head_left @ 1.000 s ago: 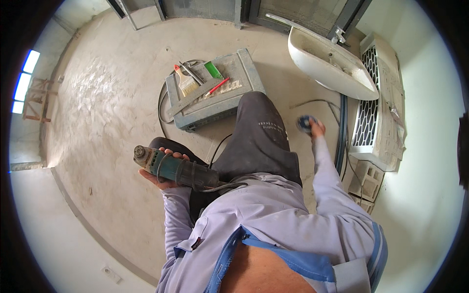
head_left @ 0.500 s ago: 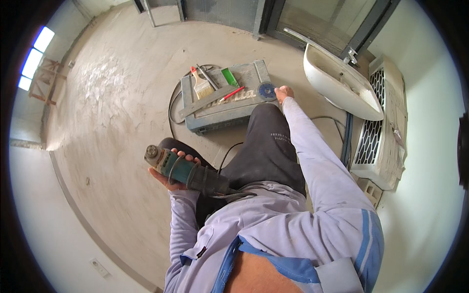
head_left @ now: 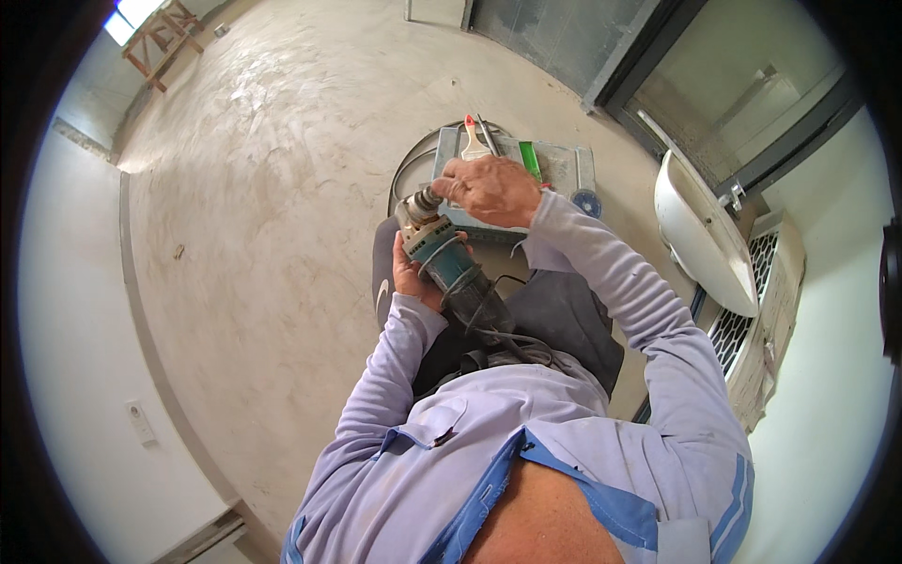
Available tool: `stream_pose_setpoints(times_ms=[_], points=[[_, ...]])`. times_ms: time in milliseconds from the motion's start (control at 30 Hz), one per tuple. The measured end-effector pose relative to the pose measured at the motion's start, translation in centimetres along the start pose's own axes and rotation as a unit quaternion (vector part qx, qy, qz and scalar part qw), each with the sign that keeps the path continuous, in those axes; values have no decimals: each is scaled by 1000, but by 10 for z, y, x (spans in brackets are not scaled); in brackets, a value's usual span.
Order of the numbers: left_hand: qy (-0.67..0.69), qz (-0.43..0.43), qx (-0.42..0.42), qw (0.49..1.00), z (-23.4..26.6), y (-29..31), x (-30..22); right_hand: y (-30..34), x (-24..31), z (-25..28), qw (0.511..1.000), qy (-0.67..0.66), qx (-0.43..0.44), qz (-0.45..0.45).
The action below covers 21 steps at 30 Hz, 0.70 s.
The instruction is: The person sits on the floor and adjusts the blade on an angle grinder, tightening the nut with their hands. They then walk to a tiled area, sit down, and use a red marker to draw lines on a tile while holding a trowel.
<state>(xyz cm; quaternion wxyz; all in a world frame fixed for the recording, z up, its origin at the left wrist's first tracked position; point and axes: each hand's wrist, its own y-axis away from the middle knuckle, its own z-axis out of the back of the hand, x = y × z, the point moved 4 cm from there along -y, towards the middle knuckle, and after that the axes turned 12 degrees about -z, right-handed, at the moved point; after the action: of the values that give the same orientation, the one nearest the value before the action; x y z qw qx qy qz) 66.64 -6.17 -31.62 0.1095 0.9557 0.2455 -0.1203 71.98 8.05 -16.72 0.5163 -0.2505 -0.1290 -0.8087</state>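
My left hand (head_left: 413, 279) is wrapped around the teal and black body of an angle grinder (head_left: 442, 256), its cord coiled about the rear. The grinder's head tilts up above my lap. A small ribbed metal cylinder (head_left: 425, 199) stands on the spindle side of that head. My right hand (head_left: 493, 191) reaches across, thumb and fingers closed at the cylinder's upper end; the fingertips are partly hidden. Behind the hands a grey-blue tool case (head_left: 451, 169) lies on the floor. On it rest a paintbrush (head_left: 474, 141), a green piece (head_left: 530, 160) and a blue disc (head_left: 586, 204).
A white washbasin (head_left: 700, 230) leans at the right beside a white panel with honeycomb openings (head_left: 747, 310). A black cable (head_left: 404, 169) loops left of the case. At the far left stands a wooden frame (head_left: 160, 47). A dark-framed glass door (head_left: 733, 103) is at far right.
My right hand has moved left from the case's right corner to the grinder's head, where a metal cylinder now shows. The grinder, in my left hand, has come up and right. The view has shifted.
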Motion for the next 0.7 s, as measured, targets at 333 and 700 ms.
stream_pose_setpoints(times_ms=[333,700], points=[[30,-14,22,999,4,13,-11,-11,40,-15,984,-118,22,131],[52,-19,6,998,3,16,-17,-18,63,-19,987,-73,49,134]])
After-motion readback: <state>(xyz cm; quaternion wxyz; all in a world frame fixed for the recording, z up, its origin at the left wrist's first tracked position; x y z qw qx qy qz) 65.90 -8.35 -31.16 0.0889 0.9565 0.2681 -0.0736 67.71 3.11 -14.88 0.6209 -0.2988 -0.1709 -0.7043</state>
